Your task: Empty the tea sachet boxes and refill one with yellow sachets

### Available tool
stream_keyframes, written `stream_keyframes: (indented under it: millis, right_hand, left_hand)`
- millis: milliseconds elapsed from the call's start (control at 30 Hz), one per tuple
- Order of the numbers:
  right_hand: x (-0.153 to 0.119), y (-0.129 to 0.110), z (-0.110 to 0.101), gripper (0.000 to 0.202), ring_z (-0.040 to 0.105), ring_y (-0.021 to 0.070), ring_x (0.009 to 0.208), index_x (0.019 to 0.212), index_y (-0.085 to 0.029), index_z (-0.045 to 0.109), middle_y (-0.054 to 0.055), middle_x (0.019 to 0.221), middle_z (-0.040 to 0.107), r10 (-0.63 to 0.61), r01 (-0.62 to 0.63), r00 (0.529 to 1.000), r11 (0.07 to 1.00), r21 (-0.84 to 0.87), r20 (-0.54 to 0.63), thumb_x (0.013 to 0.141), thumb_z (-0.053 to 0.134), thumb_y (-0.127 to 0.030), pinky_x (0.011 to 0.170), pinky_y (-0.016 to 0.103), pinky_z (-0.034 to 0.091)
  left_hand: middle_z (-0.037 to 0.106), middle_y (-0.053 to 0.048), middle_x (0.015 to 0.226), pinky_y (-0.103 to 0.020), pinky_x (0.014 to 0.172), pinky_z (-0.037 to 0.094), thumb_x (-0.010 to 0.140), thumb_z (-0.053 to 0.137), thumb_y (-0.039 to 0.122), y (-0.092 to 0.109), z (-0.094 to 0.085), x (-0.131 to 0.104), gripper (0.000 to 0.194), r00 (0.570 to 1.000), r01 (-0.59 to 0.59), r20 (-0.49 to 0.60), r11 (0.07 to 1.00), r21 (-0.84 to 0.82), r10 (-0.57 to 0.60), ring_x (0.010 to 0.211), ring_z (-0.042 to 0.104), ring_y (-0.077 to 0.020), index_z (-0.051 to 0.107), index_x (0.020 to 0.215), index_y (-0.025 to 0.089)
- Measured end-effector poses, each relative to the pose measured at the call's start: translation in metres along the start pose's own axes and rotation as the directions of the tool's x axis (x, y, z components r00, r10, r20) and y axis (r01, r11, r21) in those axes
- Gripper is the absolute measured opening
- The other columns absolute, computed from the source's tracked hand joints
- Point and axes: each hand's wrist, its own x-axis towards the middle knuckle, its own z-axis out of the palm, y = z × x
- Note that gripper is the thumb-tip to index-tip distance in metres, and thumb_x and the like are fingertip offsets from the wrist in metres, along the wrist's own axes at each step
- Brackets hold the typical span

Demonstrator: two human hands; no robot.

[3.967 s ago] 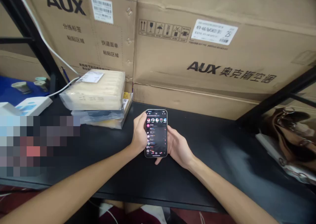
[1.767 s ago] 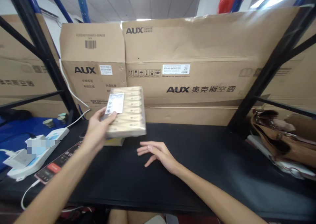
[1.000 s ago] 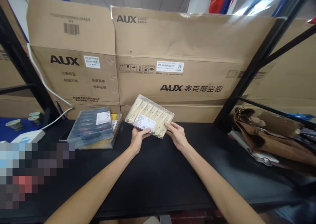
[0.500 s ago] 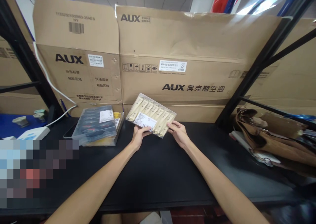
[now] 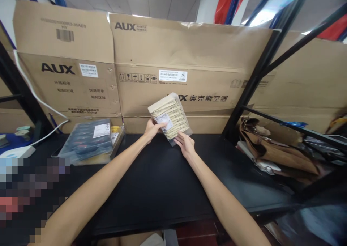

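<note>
A clear plastic pack of several cream-coloured sachets (image 5: 175,116) is held up in front of me, tilted, above the black table. A white printed label (image 5: 164,121) is on its face. My left hand (image 5: 153,129) grips the pack at its left edge, with the thumb lying over the label. My right hand (image 5: 185,143) pinches the lower right edge; some of its fingers are hidden behind the pack.
A clear bag with dark contents (image 5: 86,139) lies on a shallow box at the left of the black table (image 5: 151,188). AUX cardboard (image 5: 173,50) lines the back. A brown bag (image 5: 276,150) sits at the right, beside a black frame post (image 5: 253,68). A white cable (image 5: 40,101) hangs at the left.
The pack has been turned clockwise, so its sachet rows now slope differently. My right hand has shifted down and left along its edge. The whole view has swung to the right.
</note>
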Motion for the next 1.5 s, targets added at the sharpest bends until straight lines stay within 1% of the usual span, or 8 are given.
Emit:
stream_keyframes:
  millis: [133, 233, 400, 600, 833, 1100, 1233, 1500]
  right_hand:
    - [0.005, -0.004, -0.005, 0.028, 0.077, 0.0233, 0.097, 0.111, -0.015, 0.07, 0.01, 0.106, 0.078, 0.111, -0.11, 0.993, 0.994, 0.02, -0.046, 0.099, 0.076, -0.039, 0.085, 0.039, 0.065]
    - [0.006, -0.007, -0.006, 0.035, 0.074, 0.0226, 0.103, 0.129, -0.016, 0.067, 0.01, 0.123, 0.072, 0.183, -0.183, 0.982, 0.983, 0.006, -0.057, 0.106, 0.067, -0.041, 0.088, 0.042, 0.065]
    - [0.006, -0.012, -0.004, 0.037, 0.072, 0.0251, 0.111, 0.135, -0.017, 0.065, 0.011, 0.133, 0.068, 0.179, -0.189, 0.979, 0.977, -0.098, -0.098, 0.105, 0.07, -0.038, 0.092, 0.045, 0.064]
    - [0.0, -0.011, 0.003, 0.037, 0.07, 0.0266, 0.116, 0.135, -0.017, 0.066, 0.012, 0.138, 0.067, 0.032, -0.063, 0.993, 0.954, -0.292, -0.109, 0.103, 0.071, -0.036, 0.096, 0.047, 0.063]
    - [0.0, -0.001, 0.004, 0.038, 0.07, 0.0267, 0.116, 0.135, -0.017, 0.066, 0.012, 0.139, 0.067, -0.033, -0.006, 0.995, 0.915, -0.404, -0.091, 0.102, 0.073, -0.035, 0.094, 0.046, 0.063]
    - [0.009, 0.013, 0.001, 0.037, 0.072, 0.0248, 0.11, 0.134, -0.017, 0.066, 0.011, 0.134, 0.069, -0.039, 0.01, 0.998, 0.902, -0.433, -0.058, 0.104, 0.071, -0.037, 0.091, 0.044, 0.064]
    - [0.012, 0.017, 0.0, 0.037, 0.072, 0.0248, 0.11, 0.134, -0.017, 0.066, 0.011, 0.133, 0.069, -0.049, 0.019, 0.997, 0.899, -0.438, -0.055, 0.104, 0.071, -0.037, 0.091, 0.044, 0.064]
    - [0.013, 0.02, -0.001, 0.038, 0.071, 0.0265, 0.114, 0.136, -0.017, 0.066, 0.012, 0.137, 0.067, -0.062, 0.033, 0.997, 0.89, -0.454, -0.05, 0.103, 0.072, -0.037, 0.094, 0.046, 0.063]
  left_hand:
    - [0.066, -0.013, 0.139, -0.051, 0.096, 0.061, 0.101, 0.071, 0.038, 0.005, 0.02, 0.028, 0.042, 0.991, -0.135, 0.005, 0.987, 0.09, 0.136, 0.116, 0.069, -0.0285, 0.065, 0.138, 0.019]
    - [0.067, -0.013, 0.139, -0.051, 0.096, 0.061, 0.101, 0.071, 0.038, 0.005, 0.028, 0.044, 0.042, 0.976, -0.218, 0.016, 0.961, 0.168, 0.219, 0.116, 0.07, -0.0284, 0.065, 0.138, 0.019]
    - [0.068, -0.012, 0.135, -0.05, 0.095, 0.061, 0.102, 0.07, 0.038, 0.011, 0.03, 0.056, 0.038, 0.946, -0.308, 0.0, 0.898, 0.313, 0.324, 0.113, 0.07, -0.0271, 0.067, 0.134, 0.018]
    - [0.08, -0.011, 0.112, -0.037, 0.089, 0.059, 0.08, 0.091, 0.043, 0.031, 0.039, 0.059, 0.045, 0.882, -0.401, -0.075, 0.824, 0.399, 0.465, 0.095, 0.074, -0.0248, 0.075, 0.114, 0.018]
    - [0.08, -0.01, 0.118, -0.034, 0.083, 0.059, 0.086, 0.083, 0.046, 0.052, 0.056, 0.066, 0.046, 0.821, -0.489, -0.073, 0.763, 0.423, 0.567, 0.091, 0.075, -0.0223, 0.07, 0.121, 0.02]
    - [0.079, -0.011, 0.115, -0.037, 0.093, 0.056, 0.08, 0.088, 0.043, 0.069, 0.069, 0.073, 0.042, 0.811, -0.504, -0.016, 0.712, 0.489, 0.585, 0.098, 0.072, -0.023, 0.074, 0.111, 0.019]
    - [0.08, -0.011, 0.102, -0.04, 0.087, 0.057, 0.072, 0.093, 0.047, 0.081, 0.062, 0.083, 0.048, 0.822, -0.503, 0.034, 0.697, 0.511, 0.568, 0.089, 0.071, -0.0237, 0.076, 0.106, 0.017]
    - [0.08, -0.012, 0.108, -0.043, 0.089, 0.061, 0.074, 0.091, 0.051, 0.097, 0.049, 0.097, 0.049, 0.809, -0.536, 0.01, 0.731, 0.422, 0.587, 0.095, 0.074, -0.0246, 0.073, 0.105, 0.019]
